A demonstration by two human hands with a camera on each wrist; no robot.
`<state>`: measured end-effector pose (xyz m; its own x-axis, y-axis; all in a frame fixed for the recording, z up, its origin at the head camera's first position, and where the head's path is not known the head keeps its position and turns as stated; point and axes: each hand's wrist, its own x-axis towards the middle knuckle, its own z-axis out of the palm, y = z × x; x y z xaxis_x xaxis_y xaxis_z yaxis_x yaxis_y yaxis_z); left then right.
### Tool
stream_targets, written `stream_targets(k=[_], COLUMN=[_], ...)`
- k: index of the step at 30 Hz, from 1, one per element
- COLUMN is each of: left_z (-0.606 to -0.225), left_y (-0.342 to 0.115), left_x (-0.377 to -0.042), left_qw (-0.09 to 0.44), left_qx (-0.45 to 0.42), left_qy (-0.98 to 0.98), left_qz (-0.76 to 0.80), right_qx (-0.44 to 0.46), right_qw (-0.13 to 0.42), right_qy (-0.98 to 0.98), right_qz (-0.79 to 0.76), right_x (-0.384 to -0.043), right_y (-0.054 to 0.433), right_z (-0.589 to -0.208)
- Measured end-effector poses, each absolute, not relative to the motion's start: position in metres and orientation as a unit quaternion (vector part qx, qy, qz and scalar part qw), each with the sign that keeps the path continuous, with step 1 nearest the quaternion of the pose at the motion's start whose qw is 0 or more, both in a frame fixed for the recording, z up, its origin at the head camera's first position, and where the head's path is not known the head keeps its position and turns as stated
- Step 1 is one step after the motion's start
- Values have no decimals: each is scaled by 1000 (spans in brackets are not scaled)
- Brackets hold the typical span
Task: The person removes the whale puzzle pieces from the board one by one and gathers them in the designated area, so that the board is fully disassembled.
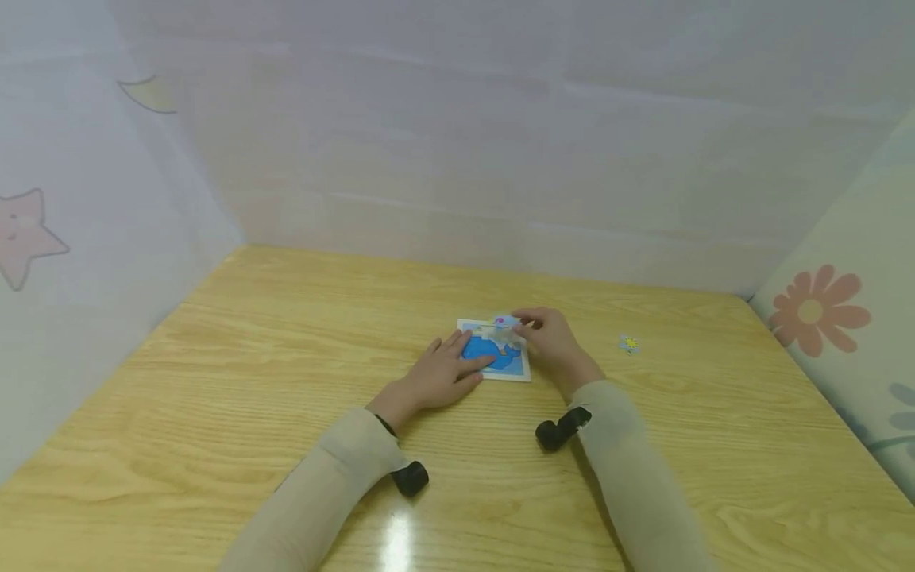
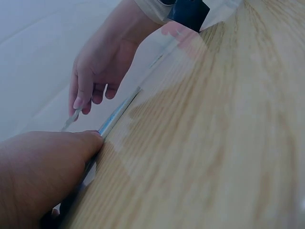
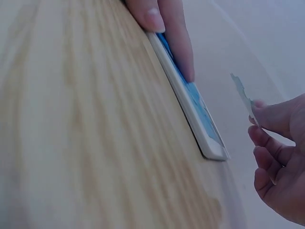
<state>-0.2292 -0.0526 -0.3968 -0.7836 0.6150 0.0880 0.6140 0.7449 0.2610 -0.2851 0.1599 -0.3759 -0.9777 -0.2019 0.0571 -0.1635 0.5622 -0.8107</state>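
Observation:
A small puzzle board (image 1: 527, 367) with a white rim and a blue whale picture lies on the table. My left hand (image 1: 439, 375) rests on its left side with fingers spread, covering part of the picture. Over the board's far edge, my right hand (image 1: 550, 340) pinches a thin light-blue puzzle piece (image 1: 504, 321) with a pink spot between thumb and index finger. In the right wrist view, the jagged piece (image 3: 242, 93) is held up clear of the board (image 3: 193, 119), its face seen nearly edge-on. The left wrist view shows the same pinch on the piece (image 2: 71, 119).
A loose puzzle piece (image 1: 630, 343) with a yellow flower or sun lies to the right of my right hand. Pale printed cloth walls (image 1: 457, 143) enclose the back and sides of the wooden table (image 1: 250, 381). Black wrist cameras (image 1: 411, 479) hang under both sleeves.

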Motion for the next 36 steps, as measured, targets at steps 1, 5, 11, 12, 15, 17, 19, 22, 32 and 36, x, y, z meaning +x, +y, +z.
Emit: stream_targets(k=[1, 5, 11, 12, 15, 17, 19, 22, 32, 36], left_z=[-397, -396, -396, -396, -396, -397, -396, -396, -397, -397], left_y=[-53, -52, -52, -52, -52, -52, -52, -53, -54, -54], left_x=[-229, -229, -229, -229, -229, -229, -229, -229, -229, -229], left_qw=[2, 7, 9, 9, 10, 10, 10, 9, 7, 4], left_qx=[328, 327, 327, 328, 328, 327, 327, 326, 330, 330], left_qy=[934, 934, 934, 934, 934, 934, 934, 934, 933, 932], left_qz=[138, 143, 143, 144, 143, 144, 146, 148, 144, 149], right_qx=[-113, -139, -151, -153, -150, -146, -147, -147, -131, -125], right_qw=[15, -5, -13, -13, -8, -9, -12, -20, -28, -24], right_qy=[886, 894, 899, 899, 899, 901, 903, 903, 906, 910], right_qz=[-450, -426, -410, -410, -411, -408, -404, -404, -402, -396], right_x=[-285, -284, -281, -281, -282, -283, -284, -283, -284, -286], right_y=[162, 173, 191, 195, 206, 213, 220, 228, 257, 267], right_z=[-374, -367, -357, -357, -357, -358, -359, -359, -363, -363])
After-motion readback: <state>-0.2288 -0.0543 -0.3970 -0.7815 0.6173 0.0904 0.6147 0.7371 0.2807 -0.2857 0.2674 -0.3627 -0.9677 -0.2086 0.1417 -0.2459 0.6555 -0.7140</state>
